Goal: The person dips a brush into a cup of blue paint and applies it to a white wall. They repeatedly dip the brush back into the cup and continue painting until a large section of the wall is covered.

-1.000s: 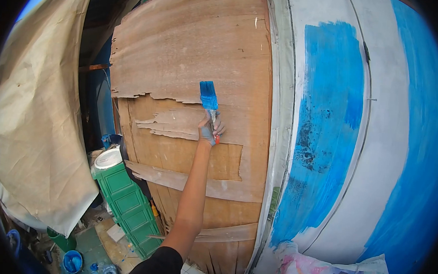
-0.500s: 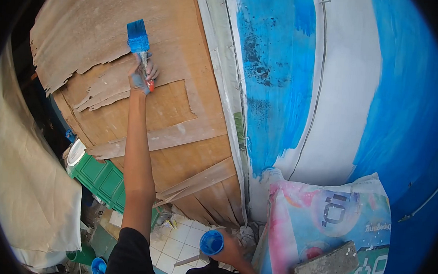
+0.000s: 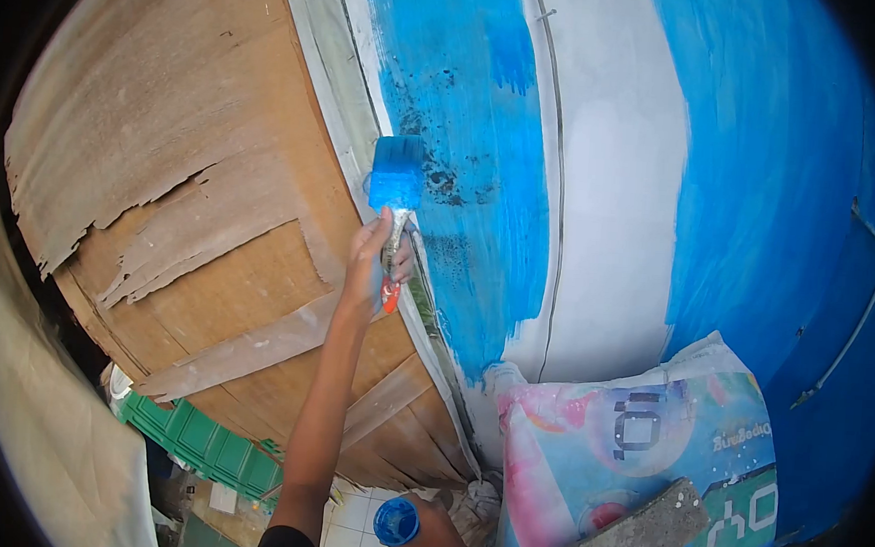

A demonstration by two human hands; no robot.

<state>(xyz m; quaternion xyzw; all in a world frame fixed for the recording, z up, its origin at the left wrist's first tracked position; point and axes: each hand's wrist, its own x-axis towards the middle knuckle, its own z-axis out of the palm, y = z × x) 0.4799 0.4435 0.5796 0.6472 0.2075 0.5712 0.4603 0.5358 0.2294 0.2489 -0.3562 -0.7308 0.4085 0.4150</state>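
Note:
My left hand (image 3: 378,265) grips the orange-tipped handle of a wide paintbrush (image 3: 397,176). The brush's bristles point up and are coated in blue; they are over the left edge of the blue painted strip (image 3: 492,197), beside dark speckled patches. Whether the bristles touch the wall I cannot tell. Low in the view, my right hand (image 3: 434,532) is wrapped round a small cup (image 3: 396,522) with blue paint inside.
Peeling wooden panel (image 3: 228,261) at left, a pale cover (image 3: 39,400) beyond it. Green plastic crate (image 3: 202,445) at lower left. A printed sack (image 3: 567,442) with a grey block (image 3: 639,535) on it stands at lower right. A thin cable (image 3: 560,181) runs down the wall.
The view has shifted to the right. The brush in my left hand has moved from in front of the wooden panel to the blue strip's edge. My right hand still holds the cup.

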